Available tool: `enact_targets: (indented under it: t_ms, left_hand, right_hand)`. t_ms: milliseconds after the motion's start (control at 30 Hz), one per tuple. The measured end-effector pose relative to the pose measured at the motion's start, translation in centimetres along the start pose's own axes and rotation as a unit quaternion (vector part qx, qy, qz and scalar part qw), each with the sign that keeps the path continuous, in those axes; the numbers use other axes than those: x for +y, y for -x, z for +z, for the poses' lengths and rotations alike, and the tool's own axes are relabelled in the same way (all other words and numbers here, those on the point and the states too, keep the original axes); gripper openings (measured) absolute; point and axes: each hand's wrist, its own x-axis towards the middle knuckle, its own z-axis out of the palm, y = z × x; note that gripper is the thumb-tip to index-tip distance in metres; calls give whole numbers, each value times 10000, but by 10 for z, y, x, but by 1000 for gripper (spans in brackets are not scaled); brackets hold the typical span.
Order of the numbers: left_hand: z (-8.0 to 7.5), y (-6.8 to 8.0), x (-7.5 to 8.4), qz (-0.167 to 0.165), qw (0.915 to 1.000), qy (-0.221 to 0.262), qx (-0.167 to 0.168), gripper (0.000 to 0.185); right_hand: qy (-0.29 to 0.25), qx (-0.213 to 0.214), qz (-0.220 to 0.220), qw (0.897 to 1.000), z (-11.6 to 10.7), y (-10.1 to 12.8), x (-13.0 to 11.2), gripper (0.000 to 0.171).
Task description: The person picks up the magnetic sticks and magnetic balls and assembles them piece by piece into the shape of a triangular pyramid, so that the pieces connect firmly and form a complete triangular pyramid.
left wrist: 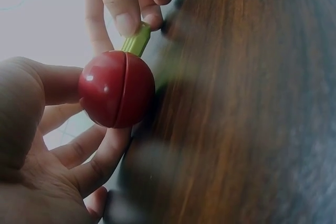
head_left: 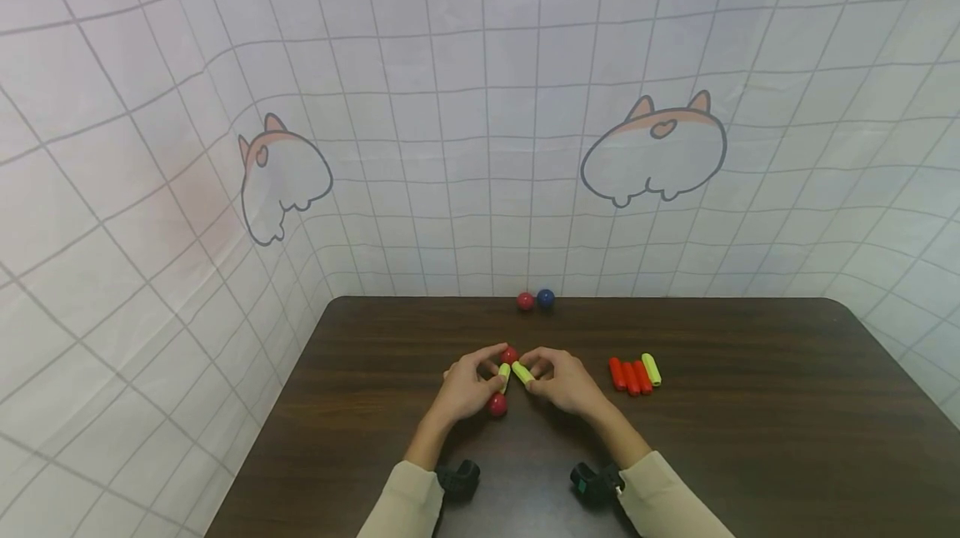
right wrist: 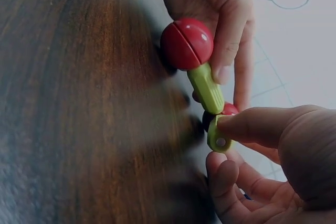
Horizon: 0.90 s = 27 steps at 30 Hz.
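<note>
Right hand [head_left: 564, 380] pinches a yellow-green stick [head_left: 522, 372] between its fingertips.

Looks like a curtained-off tabletop filming corner; cannot be told further as home, office or lab. Closed in at the back and along both sides by white cloth [head_left: 450, 146], rippled and creased like hung fabric, printed with a grey grid and with cartoon animal rumps [head_left: 652, 156]. Fitted with a dark wood-grain counter [head_left: 360, 371], rounded at its far corners and standing close to the cloth. Suggests recording, through the black wrist cameras [head_left: 459, 480] beside the pale sleeves [head_left: 408, 496]. Strewn with small toy-like pieces: glossy red and blue balls [head_left: 545, 298], short red and yellow-green sticks [head_left: 630, 378].
</note>
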Motion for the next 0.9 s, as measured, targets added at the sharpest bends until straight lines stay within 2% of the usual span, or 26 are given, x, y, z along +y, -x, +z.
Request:
enact_targets:
  t_ms: [433, 600, 700, 900]
  left_hand:
    - [4, 3, 10, -66, 9999, 102, 74, 54]
    - [4, 3, 9, -160, 9996, 227, -43, 52]
    - [4, 2, 8, -160, 9992, 351, -76, 48]
    - [2, 2, 7, -104, 9992, 381, 75, 31]
  right_hand:
    - [-66, 102, -78, 9999, -7, 0, 2, 29]
    - [-31, 152, -56, 9999, -11, -1, 5, 28]
    - [-1, 159, -40, 9999, -13, -2, 7, 29]
    - [83, 35, -159, 9998, -17, -2, 8, 30]
